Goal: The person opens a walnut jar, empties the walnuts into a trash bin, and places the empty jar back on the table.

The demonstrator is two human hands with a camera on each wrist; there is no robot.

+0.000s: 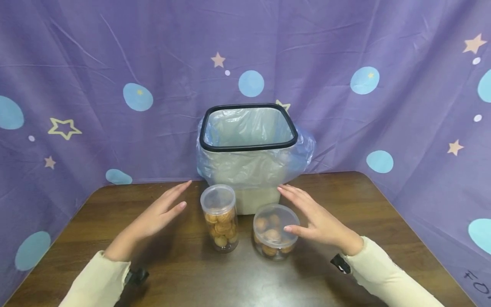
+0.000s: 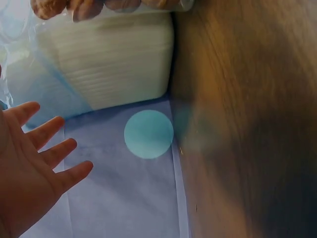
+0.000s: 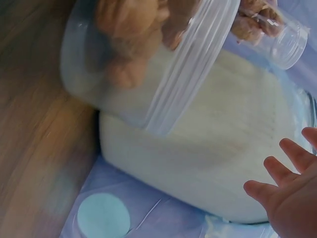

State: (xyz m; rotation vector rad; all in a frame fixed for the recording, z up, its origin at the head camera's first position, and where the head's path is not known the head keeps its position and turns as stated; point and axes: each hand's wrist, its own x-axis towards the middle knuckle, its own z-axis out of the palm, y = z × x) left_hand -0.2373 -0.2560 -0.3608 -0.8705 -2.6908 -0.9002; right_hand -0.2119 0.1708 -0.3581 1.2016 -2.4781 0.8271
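Note:
A tall clear jar [image 1: 222,221] of walnuts [image 2: 85,7] stands lidded on the table, left of a short round tub [image 1: 273,238] that also holds walnuts [image 3: 128,20]. To the jar's left, my left hand [image 1: 155,217] hovers with straight, spread fingers, holding nothing. My right hand [image 1: 320,221] is at the tub's right side, its fingers extended. From the head, its thumb overlaps the tub's lid; the right wrist view shows the visible fingers [image 3: 280,171] apart from the tub. Behind both containers stands a pale trash bin [image 1: 257,200].
A black rim [image 1: 249,148] holds a translucent blue bag [image 1: 303,151] over the bin's mouth. The brown wooden table [image 1: 184,277] meets a purple curtain [image 1: 172,55] with stars and dots at the back and sides.

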